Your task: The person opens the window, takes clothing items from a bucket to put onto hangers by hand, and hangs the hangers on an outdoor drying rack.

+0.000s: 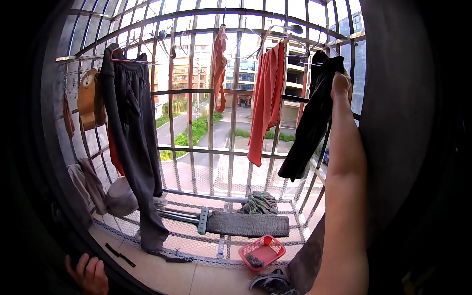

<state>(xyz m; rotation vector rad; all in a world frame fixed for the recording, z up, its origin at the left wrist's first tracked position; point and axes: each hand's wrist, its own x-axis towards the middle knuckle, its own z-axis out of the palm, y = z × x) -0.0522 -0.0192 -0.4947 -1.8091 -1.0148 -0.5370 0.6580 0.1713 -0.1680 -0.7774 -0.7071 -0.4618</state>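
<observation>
Along the right edge of the barred metal cage (184,91), my right hand (340,84), tips hidden, seemingly pinches the hanging black cloth garment (315,110), a handling step probably calling for steady grip next, my left hand's (92,276) fingers loosely parted.

Strong daylight enters from outside through the window bars (187,91), the sky (285,5) bleached to white glare. The black garment (310,123) loses its folds in backlit shadow; the left hand (89,275) sits in gloom. Wide-angle distortion bows the bars, and the corners are black.
</observation>
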